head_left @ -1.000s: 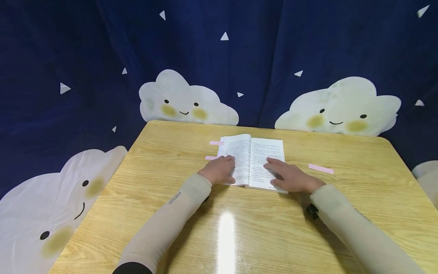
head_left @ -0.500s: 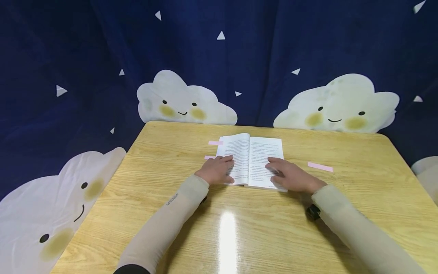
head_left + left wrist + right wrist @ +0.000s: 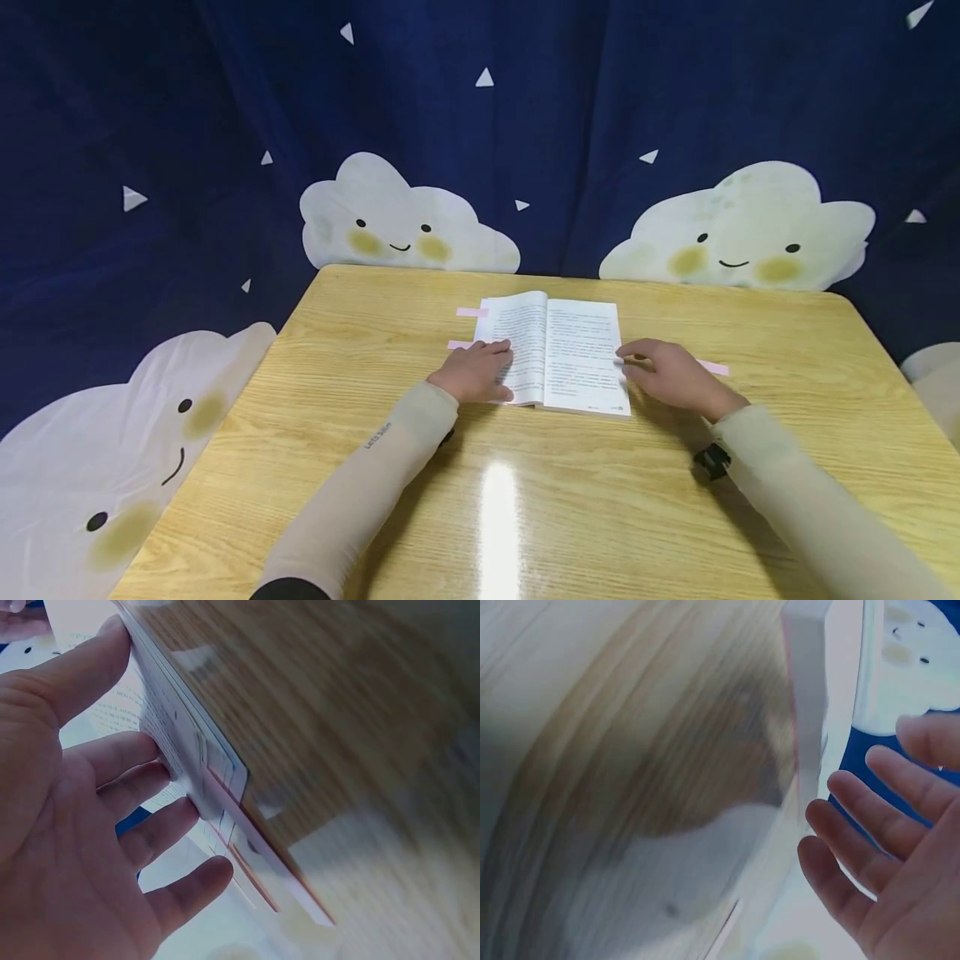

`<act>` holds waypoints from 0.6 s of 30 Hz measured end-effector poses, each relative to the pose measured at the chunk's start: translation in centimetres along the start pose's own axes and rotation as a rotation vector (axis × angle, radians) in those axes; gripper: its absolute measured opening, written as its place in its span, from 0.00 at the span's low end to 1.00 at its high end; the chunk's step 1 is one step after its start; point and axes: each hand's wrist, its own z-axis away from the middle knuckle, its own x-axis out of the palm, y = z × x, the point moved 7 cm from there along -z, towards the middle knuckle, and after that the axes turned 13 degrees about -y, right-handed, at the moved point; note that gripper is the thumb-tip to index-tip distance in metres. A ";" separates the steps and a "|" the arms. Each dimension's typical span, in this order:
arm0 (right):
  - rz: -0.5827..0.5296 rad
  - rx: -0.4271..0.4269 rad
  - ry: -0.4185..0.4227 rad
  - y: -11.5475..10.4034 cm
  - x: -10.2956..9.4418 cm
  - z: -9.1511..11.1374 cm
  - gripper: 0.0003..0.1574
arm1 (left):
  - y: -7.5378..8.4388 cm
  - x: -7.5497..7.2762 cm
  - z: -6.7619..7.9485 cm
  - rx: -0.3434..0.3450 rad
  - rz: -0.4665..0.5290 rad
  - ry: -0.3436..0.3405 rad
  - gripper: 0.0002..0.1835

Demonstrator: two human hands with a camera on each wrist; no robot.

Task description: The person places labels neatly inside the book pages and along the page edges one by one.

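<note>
An open book lies on the wooden table, printed text on both pages. Its left page bows up toward the spine. My left hand rests on the lower left page with fingers spread; in the left wrist view the fingertips press along the page near its edge. My right hand hovers at the right edge of the book, thumb and forefinger near the page border. In the right wrist view its fingers are loosely extended beside the page block, with nothing between them.
Two pink paper strips jut from the book's left side. Another pink strip lies on the table, partly behind my right hand. A dark blue curtain with smiling clouds hangs behind the table's far edge.
My right hand has moved off the right page to the book's right edge, uncovering the text and overlapping the loose pink strip. The left hand stays on the left page.
</note>
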 end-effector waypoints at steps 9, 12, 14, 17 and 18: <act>0.094 0.200 0.031 4.8 -3.8 2.5 0.21 | -0.2 -0.1 0.0 -0.008 -0.028 0.002 0.39; 0.136 0.253 0.024 6.1 -4.9 3.0 0.19 | -0.2 -0.1 0.0 -0.012 -0.029 0.001 0.39; 0.159 0.279 0.025 6.8 -5.3 3.1 0.18 | -0.2 -0.1 0.0 -0.011 -0.023 -0.001 0.39; 0.163 0.308 0.008 7.6 -5.4 3.2 0.17 | -0.1 0.0 -0.1 -0.007 -0.019 -0.004 0.38; 0.162 0.312 0.003 7.9 -5.3 3.2 0.17 | -0.1 0.0 -0.2 -0.007 -0.018 -0.005 0.38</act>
